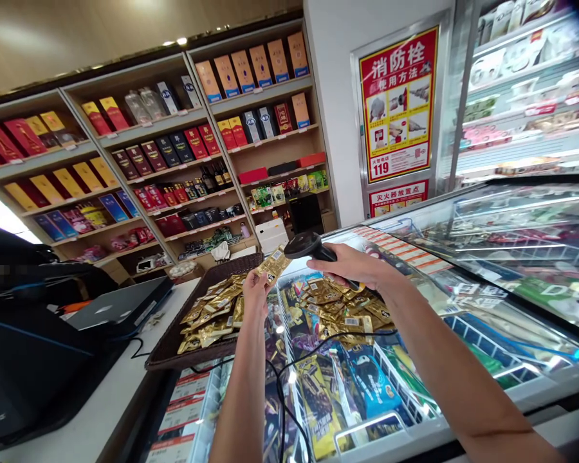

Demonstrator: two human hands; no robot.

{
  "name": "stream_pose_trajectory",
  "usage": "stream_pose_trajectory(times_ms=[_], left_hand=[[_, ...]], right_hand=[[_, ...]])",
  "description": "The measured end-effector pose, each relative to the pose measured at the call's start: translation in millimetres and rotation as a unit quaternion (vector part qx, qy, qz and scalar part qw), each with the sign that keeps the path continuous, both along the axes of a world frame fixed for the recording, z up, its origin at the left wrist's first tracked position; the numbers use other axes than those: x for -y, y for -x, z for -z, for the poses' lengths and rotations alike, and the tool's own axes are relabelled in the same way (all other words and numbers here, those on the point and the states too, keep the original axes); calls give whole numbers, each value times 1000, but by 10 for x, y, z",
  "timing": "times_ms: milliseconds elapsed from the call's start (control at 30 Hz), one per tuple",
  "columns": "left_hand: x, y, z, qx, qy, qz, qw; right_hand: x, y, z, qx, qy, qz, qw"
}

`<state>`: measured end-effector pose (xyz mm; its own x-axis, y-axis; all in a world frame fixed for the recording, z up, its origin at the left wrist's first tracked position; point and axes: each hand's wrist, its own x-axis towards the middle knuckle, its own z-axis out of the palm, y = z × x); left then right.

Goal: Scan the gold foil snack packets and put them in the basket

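Observation:
My left hand pinches a small gold packet and holds it up with its barcode side toward the scanner. My right hand grips a black handheld barcode scanner, its head aimed at the packet from the right. The scanner's black cable hangs down between my arms. Below my left hand, a dark woven tray holds several gold packets. Another heap of gold packets lies on the freezer's glass lid under my right hand.
A glass-topped chest freezer full of ice creams spans the front and right. A white counter on the left carries a black till and monitor. Shelves of boxed goods line the back wall, with a red fire-hydrant poster beside them.

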<state>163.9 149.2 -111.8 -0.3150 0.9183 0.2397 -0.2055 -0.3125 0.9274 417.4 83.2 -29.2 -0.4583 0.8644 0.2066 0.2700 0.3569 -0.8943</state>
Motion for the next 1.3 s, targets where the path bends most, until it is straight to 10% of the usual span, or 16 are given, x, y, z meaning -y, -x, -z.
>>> stream_pose_trajectory(times_ms=[1033,1300], left_hand=[[32,-21,-26,8,0,10,1000],[68,372,-146,-16,-19,-88,996]], right_hand=[[-37,0,42,45,-14,24,999],[54,36,-18,84,-3,14,996]])
